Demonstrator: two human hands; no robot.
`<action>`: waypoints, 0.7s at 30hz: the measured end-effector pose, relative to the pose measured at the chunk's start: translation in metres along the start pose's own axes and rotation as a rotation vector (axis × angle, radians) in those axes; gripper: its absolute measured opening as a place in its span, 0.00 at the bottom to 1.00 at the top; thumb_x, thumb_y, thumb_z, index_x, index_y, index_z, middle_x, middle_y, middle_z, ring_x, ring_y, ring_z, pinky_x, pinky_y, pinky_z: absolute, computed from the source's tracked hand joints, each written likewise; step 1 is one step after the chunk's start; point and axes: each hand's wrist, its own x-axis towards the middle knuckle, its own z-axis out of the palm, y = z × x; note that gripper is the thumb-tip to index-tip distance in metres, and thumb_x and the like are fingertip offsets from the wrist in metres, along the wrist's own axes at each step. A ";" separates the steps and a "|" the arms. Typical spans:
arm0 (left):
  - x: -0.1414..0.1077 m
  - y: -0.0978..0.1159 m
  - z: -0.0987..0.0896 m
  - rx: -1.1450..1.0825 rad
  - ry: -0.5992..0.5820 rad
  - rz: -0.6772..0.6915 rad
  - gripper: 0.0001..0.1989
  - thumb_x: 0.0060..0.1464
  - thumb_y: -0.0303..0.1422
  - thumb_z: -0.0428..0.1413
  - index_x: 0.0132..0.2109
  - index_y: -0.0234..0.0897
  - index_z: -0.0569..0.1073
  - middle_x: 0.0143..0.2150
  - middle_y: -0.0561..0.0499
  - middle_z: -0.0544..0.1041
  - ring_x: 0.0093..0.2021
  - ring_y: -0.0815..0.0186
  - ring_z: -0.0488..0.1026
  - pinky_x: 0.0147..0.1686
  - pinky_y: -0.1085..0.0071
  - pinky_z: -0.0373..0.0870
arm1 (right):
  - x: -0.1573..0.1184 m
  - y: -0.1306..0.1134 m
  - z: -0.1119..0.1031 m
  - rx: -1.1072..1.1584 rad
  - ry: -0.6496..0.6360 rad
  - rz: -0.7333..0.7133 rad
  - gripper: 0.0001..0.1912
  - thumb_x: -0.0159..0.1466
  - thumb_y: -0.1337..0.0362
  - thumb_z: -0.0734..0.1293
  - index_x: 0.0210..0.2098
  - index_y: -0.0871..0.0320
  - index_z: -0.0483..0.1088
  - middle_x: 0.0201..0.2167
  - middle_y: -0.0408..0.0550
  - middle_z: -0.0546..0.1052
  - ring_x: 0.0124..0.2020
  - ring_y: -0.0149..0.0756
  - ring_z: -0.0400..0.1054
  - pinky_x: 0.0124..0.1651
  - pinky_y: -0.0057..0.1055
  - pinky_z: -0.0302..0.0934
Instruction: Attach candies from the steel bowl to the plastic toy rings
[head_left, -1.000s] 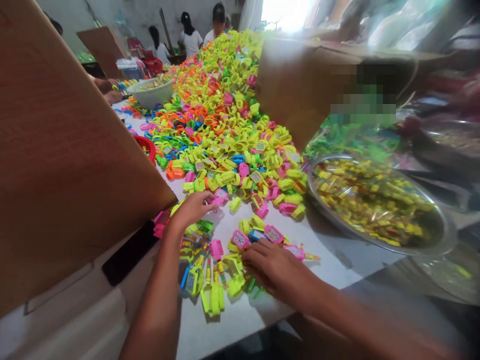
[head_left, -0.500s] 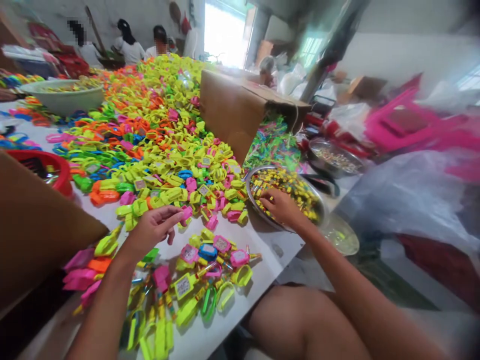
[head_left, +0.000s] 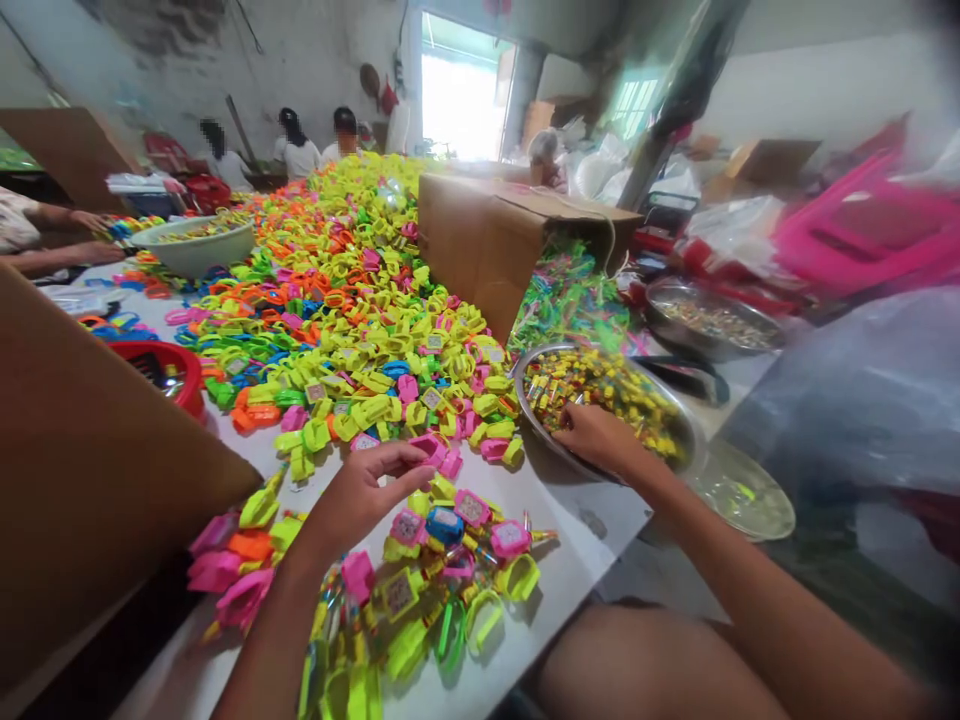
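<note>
Could lose the pink toy watch [head_left: 426,449] among look-alikes by the heap [head_left: 360,310], given uncertain contact at the fingertips of the left hand [head_left: 360,500]. Could also spill yellow-banded tubes [head_left: 577,375] over the rim of the metal bowl [head_left: 696,440] by withdrawing the right hand [head_left: 600,438] roughly. Holds left thumb and fingers slightly apart beside the watch; cannot tell whether pinching it. Bunches right fingers narrowly among the tubes; cannot tell of any caught. Looks glossy, bright pink and looped, just at the heap's near edge.
</note>
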 end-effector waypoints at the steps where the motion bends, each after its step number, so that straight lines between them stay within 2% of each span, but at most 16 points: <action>1: -0.001 0.004 0.002 0.043 0.017 0.044 0.13 0.65 0.44 0.65 0.41 0.39 0.83 0.41 0.49 0.85 0.43 0.62 0.82 0.45 0.70 0.76 | -0.003 -0.001 -0.005 0.003 0.037 0.024 0.08 0.64 0.61 0.72 0.37 0.60 0.76 0.32 0.54 0.79 0.32 0.41 0.70 0.34 0.32 0.50; 3: -0.004 0.011 0.005 0.134 0.057 0.169 0.09 0.66 0.40 0.64 0.42 0.39 0.83 0.43 0.49 0.86 0.45 0.62 0.83 0.46 0.70 0.76 | -0.011 -0.006 -0.014 0.037 0.097 0.053 0.10 0.67 0.62 0.68 0.44 0.62 0.74 0.35 0.56 0.79 0.33 0.42 0.71 0.35 0.32 0.53; 5: -0.006 0.018 0.009 0.237 0.090 0.356 0.05 0.68 0.34 0.63 0.44 0.39 0.82 0.44 0.49 0.86 0.47 0.63 0.83 0.49 0.70 0.76 | -0.026 -0.017 -0.022 0.100 0.103 0.037 0.12 0.71 0.62 0.64 0.51 0.62 0.71 0.40 0.55 0.80 0.33 0.40 0.72 0.36 0.32 0.58; 8: -0.007 0.026 0.015 0.407 0.127 0.627 0.03 0.68 0.26 0.61 0.47 0.37 0.79 0.43 0.49 0.85 0.47 0.64 0.83 0.51 0.69 0.75 | -0.064 -0.048 -0.030 0.316 0.000 -0.138 0.17 0.78 0.56 0.58 0.59 0.58 0.67 0.40 0.48 0.79 0.34 0.37 0.73 0.38 0.31 0.65; 10: -0.008 0.030 0.018 0.507 0.166 0.729 0.06 0.67 0.23 0.61 0.48 0.37 0.78 0.44 0.49 0.85 0.47 0.63 0.83 0.51 0.67 0.74 | -0.094 -0.074 -0.033 0.587 -0.076 -0.322 0.20 0.80 0.51 0.55 0.61 0.56 0.66 0.38 0.47 0.77 0.37 0.37 0.72 0.41 0.32 0.66; 13: -0.010 0.035 0.022 0.575 0.219 0.791 0.08 0.65 0.23 0.63 0.49 0.37 0.77 0.44 0.49 0.85 0.47 0.62 0.83 0.50 0.65 0.74 | -0.130 -0.110 -0.038 0.788 -0.141 -0.455 0.18 0.81 0.50 0.57 0.59 0.53 0.68 0.44 0.47 0.76 0.44 0.36 0.71 0.49 0.32 0.65; 15: -0.011 0.037 0.024 0.591 0.233 0.813 0.09 0.64 0.23 0.64 0.49 0.37 0.77 0.44 0.49 0.85 0.45 0.62 0.82 0.49 0.65 0.75 | -0.141 -0.125 -0.038 0.832 -0.191 -0.490 0.15 0.81 0.51 0.58 0.55 0.52 0.69 0.47 0.46 0.76 0.48 0.36 0.71 0.53 0.32 0.64; 18: -0.012 0.037 0.026 0.650 0.223 0.824 0.08 0.64 0.24 0.64 0.49 0.36 0.76 0.43 0.49 0.85 0.44 0.61 0.82 0.46 0.63 0.75 | -0.144 -0.132 -0.034 0.839 -0.229 -0.503 0.15 0.81 0.51 0.58 0.47 0.53 0.70 0.45 0.45 0.76 0.47 0.36 0.70 0.53 0.32 0.63; 21: -0.012 0.038 0.026 0.710 0.209 0.832 0.07 0.66 0.24 0.62 0.49 0.36 0.77 0.42 0.50 0.84 0.43 0.60 0.82 0.44 0.63 0.74 | -0.141 -0.132 -0.030 0.828 -0.226 -0.540 0.14 0.82 0.52 0.59 0.47 0.53 0.71 0.47 0.45 0.77 0.48 0.36 0.70 0.55 0.32 0.62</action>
